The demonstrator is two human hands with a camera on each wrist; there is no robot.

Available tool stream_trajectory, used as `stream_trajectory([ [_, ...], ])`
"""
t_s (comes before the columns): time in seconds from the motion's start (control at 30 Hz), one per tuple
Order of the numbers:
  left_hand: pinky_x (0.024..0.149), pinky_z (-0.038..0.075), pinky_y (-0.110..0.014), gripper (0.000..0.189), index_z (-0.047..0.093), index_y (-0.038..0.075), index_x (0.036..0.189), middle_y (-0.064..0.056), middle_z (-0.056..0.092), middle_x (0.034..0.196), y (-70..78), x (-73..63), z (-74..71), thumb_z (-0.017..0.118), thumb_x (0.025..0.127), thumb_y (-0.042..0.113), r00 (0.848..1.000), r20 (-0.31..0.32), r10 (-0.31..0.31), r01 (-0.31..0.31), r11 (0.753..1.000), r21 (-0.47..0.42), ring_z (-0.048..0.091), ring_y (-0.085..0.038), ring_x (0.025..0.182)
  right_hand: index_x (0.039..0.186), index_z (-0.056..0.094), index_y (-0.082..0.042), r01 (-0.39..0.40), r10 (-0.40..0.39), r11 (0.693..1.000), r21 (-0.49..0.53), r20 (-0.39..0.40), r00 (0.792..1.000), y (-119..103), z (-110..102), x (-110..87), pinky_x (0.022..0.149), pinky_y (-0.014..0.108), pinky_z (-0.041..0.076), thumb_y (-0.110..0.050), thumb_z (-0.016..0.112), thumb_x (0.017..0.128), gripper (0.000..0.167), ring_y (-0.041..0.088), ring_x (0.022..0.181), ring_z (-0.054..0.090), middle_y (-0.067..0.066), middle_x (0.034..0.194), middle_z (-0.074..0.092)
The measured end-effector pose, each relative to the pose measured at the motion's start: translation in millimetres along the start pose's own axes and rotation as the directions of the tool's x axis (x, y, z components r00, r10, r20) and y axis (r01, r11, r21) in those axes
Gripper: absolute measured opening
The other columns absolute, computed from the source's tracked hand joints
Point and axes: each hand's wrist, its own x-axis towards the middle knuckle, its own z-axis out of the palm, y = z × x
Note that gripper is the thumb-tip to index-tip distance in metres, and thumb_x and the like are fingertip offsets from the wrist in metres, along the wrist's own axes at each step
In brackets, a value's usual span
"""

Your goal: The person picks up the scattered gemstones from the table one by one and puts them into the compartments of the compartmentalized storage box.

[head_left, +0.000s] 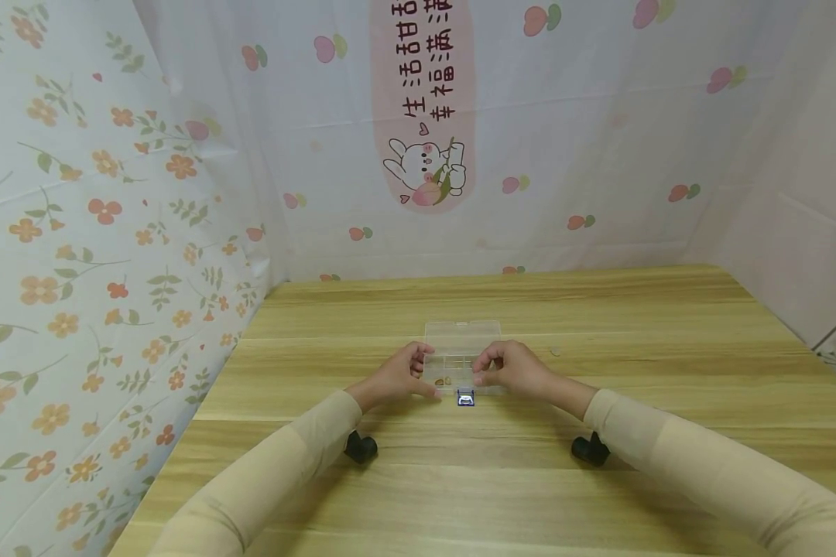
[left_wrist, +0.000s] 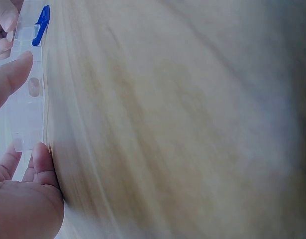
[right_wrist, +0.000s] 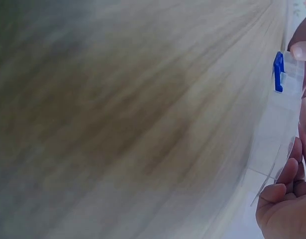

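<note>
A clear plastic compartment box (head_left: 462, 340) lies on the table with its lid raised at the back and a blue latch (head_left: 466, 398) at the front. Small brownish pieces (head_left: 440, 382) sit in its front left compartment. My left hand (head_left: 397, 377) holds the box's left end, thumb along the front edge and fingers at the side. Over the right half is my right hand (head_left: 515, 373), fingers curled and tips low at the compartments. Between its fingertips the left wrist view shows a small pale piece (left_wrist: 10, 36), its kind unclear. Other right fingers (right_wrist: 287, 172) curl beside the box's end.
To the right of the box, a small clear piece (head_left: 554, 351) lies on the wooden table (head_left: 460, 487). A printed cloth (head_left: 564, 139) hangs behind the table, and a floral cloth (head_left: 77, 309) borders its left side. Black wrist mounts (head_left: 361, 448) hang beneath both forearms.
</note>
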Motion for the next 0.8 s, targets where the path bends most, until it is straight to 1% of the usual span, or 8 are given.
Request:
stream_trajectory([
  [0.27,0.082,0.039,-0.030,0.074,0.046,0.002,0.135,-0.011,0.047,0.110,1.6,-0.1,0.9,0.085,0.072,0.003,1.000,-0.013,-0.002,0.002,1.000,0.003,0.042,-0.021,0.094,0.089,0.072,-0.008,-0.004,0.004,1.000,-0.011,-0.001,1.000,0.1,0.3,0.2,0.058,0.026,0.036,-0.008,0.078,0.082,0.009,0.018,0.068,0.043,0.000,0.084,0.060],
  [0.5,0.081,0.039,-0.032,0.076,0.043,-0.002,0.137,-0.015,0.047,0.113,0.8,0.5,1.3,0.083,0.072,-0.002,1.000,-0.011,0.003,-0.004,1.000,-0.019,0.043,-0.024,0.095,0.088,0.072,-0.008,-0.013,0.013,1.000,-0.021,-0.002,1.000,-1.1,0.3,0.1,0.058,0.026,0.036,-0.009,0.078,0.081,0.010,0.018,0.068,0.043,0.000,0.081,0.058],
  [0.63,0.082,0.039,-0.031,0.075,0.045,0.000,0.136,-0.013,0.047,0.112,2.2,-0.5,1.2,0.084,0.072,0.000,1.000,-0.013,0.000,0.000,1.000,-0.016,0.043,-0.022,0.094,0.089,0.072,-0.009,-0.010,0.010,1.000,-0.027,-0.005,1.000,-0.8,0.2,0.4,0.058,0.026,0.036,-0.009,0.079,0.081,0.010,0.017,0.068,0.043,0.000,0.081,0.058],
  [0.8,0.082,0.039,-0.030,0.073,0.046,0.002,0.134,-0.011,0.048,0.110,0.8,0.0,1.0,0.085,0.072,0.003,1.000,-0.014,0.000,0.000,1.000,-0.010,0.044,-0.020,0.094,0.090,0.072,-0.006,-0.006,0.006,1.000,-0.026,-0.005,1.000,-0.8,-0.1,0.8,0.058,0.026,0.037,-0.008,0.079,0.081,0.012,0.017,0.068,0.043,0.000,0.083,0.059],
])
